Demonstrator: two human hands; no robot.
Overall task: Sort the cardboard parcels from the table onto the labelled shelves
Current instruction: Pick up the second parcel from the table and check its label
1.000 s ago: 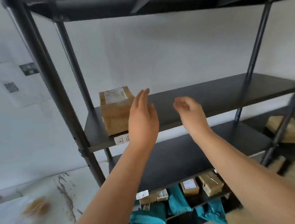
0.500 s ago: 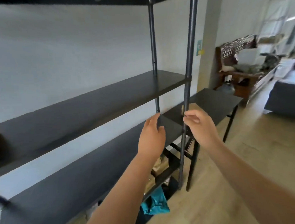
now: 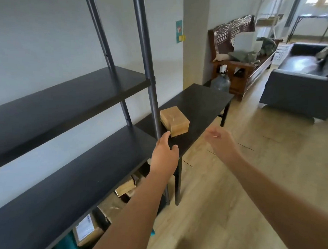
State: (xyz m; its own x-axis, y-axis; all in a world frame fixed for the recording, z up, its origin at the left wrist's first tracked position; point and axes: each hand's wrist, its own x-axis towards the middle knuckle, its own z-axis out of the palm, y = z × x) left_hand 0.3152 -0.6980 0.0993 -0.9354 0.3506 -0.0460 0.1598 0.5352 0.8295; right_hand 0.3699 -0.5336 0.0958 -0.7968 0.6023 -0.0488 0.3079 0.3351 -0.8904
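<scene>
A brown cardboard parcel (image 3: pixel 175 121) lies on the black table (image 3: pixel 201 102) right of the shelf unit, just behind the front post (image 3: pixel 147 72). My left hand (image 3: pixel 165 152) is held out in front of the parcel, fingers apart, holding nothing, a short way from it. My right hand (image 3: pixel 221 141) hovers to the right over the floor, fingers loosely curled and empty. Two black shelves (image 3: pixel 64 102) on the left are bare here. Several parcels (image 3: pixel 124 188) sit on the lowest level under the shelf (image 3: pixel 72 184).
A water bottle (image 3: pixel 221 81) stands behind the table's far end. A wooden bench (image 3: pixel 247 64) with cloth on it and a dark grey sofa (image 3: pixel 300 82) are at the back right. Light wooden floor (image 3: pixel 255 176) spreads to the right. Teal bags (image 3: pixel 65 247) lie at the bottom left.
My view has swung right, from the shelf with a labelled parcel on it to the table. Both empty hands moved along and now reach toward the parcel on the table.
</scene>
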